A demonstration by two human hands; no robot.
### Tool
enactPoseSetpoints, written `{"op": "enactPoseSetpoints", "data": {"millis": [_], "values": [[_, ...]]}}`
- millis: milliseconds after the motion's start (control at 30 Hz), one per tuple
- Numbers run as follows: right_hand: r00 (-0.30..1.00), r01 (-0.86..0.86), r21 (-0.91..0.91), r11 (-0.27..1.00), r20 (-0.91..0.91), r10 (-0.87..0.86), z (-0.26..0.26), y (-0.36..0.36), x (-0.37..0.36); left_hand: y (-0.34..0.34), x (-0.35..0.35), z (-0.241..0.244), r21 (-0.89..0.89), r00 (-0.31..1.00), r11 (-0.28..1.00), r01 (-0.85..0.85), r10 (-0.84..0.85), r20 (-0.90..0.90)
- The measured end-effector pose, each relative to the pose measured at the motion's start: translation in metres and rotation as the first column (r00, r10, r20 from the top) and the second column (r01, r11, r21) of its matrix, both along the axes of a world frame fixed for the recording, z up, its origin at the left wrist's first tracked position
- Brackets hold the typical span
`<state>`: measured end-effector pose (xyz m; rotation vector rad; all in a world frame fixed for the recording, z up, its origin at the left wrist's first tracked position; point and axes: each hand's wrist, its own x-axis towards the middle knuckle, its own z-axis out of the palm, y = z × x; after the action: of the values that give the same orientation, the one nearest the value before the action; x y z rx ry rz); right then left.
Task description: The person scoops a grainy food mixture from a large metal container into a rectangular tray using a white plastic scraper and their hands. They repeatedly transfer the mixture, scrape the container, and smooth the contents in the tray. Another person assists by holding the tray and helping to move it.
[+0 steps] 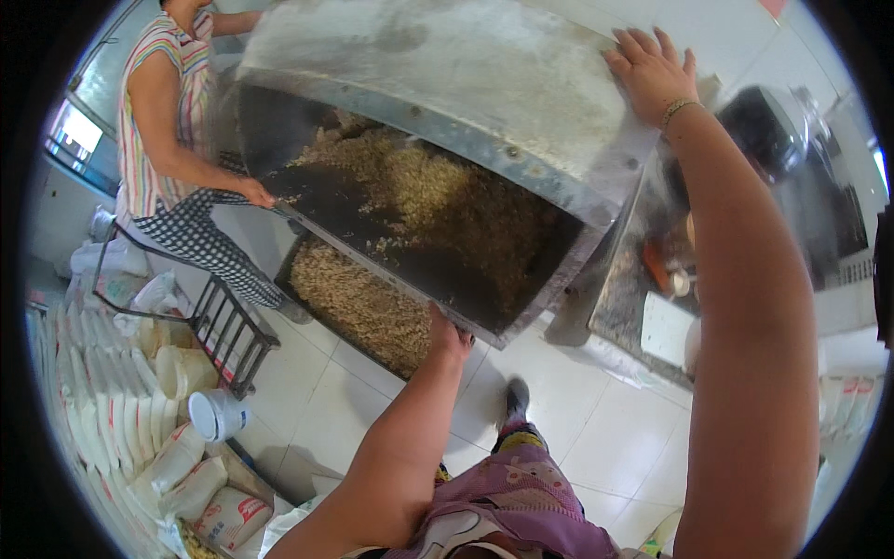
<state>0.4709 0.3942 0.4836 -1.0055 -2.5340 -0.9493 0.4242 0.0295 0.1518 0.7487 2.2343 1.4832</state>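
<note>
A large, worn metal bin (433,63) is tipped on its side, its mouth facing down towards me. Loose beige, flaky or grainy material (426,178) lies inside against its dark wall. My left hand (452,337) grips the bin's lower rim near the right corner. Higher up, my right hand (649,73) lies with fingers spread on the bin's outer metal side. A co-worker's hand (257,191) holds the same rim at its left end. Beneath, a dark rectangular tray (288,264) full of similar pale material (356,300) rests on the floor, partly hidden by the bin.
A co-worker (164,119) stands at the left. Near them are a black metal-frame trolley (227,328), a white bucket (209,416) and stacked white sacks (105,398). On the right is a stone-topped counter (621,293) bearing a white card or board (663,328).
</note>
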Motion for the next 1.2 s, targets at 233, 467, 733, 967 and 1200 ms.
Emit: {"op": "enactPoseSetpoints", "data": {"millis": [233, 467, 733, 967, 1200], "values": [[0.949, 0.302, -0.253, 0.919, 0.166, -0.267, 0.052, 0.098, -0.052, 0.04, -0.029, 0.084, 0.346, 0.521, 0.82, -0.457, -0.068, 0.851], [0.998, 0.052, -0.507, 0.86, 0.05, -0.03, 0.055, 0.055, -0.07, 0.084, -0.024, 0.235, -0.173, 0.16, 0.793, -0.584, 0.321, 0.933], [0.999, 0.011, -0.654, 0.756, -0.03, -0.04, 0.031, 0.11, -0.054, 0.122, -0.028, 0.319, 0.002, 0.175, 0.888, -0.459, 0.088, 0.981], [0.996, -0.084, -0.647, 0.758, -0.073, 0.047, 0.016, 0.127, -0.071, 0.1, -0.041, 0.292, 0.18, 0.122, 0.894, -0.41, -0.142, 0.982], [0.996, -0.037, -0.504, 0.863, -0.092, -0.011, -0.001, 0.153, -0.058, 0.063, -0.046, 0.261, 0.209, 0.444, 0.975, -0.077, -0.154, 0.883]]}}
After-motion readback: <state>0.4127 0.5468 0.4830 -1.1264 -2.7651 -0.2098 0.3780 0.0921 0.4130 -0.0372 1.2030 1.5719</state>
